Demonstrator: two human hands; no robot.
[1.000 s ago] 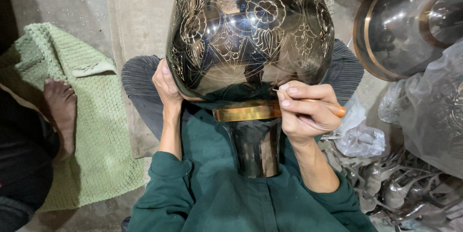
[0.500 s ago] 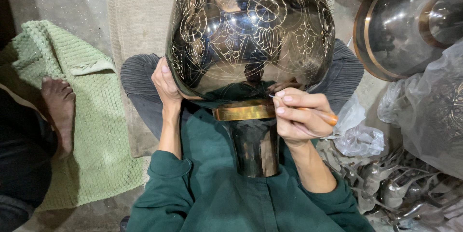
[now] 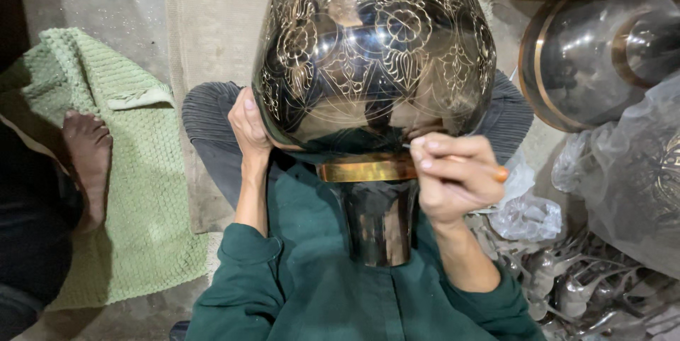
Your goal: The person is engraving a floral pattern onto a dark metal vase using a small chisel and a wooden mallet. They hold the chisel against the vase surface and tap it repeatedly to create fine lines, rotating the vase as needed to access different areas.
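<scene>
Engraving work in hand, by the look of it. Large dark polished metal vase with fine floral line engraving (image 3: 372, 50) rests on your lap, bulbous body away from you, its narrow dark neck (image 3: 379, 220) pointing at your green-shirted chest, a brass-coloured band (image 3: 365, 169) where body meets neck.

Your left hand (image 3: 249, 125) lies flat against the vase's lower left flank, fingers around the curve, bracing it. Your right hand (image 3: 453, 178) is clenched on a slim orange-handled tool (image 3: 482, 166); its tip sits at the body's lower edge just above the band, though the point itself is too small to make out.

Judgement: you are cutting or touching up the line along the base of the body. The next stroke would call for a steady brace from the left and small, controlled pressure from the right.

Nearby: green textured towel (image 3: 134, 192) on the floor, another person's bare foot (image 3: 88, 157) on it; more dark metal vessels (image 3: 595, 50) and crumpled clear plastic wrap (image 3: 524, 213) on your right.
</scene>
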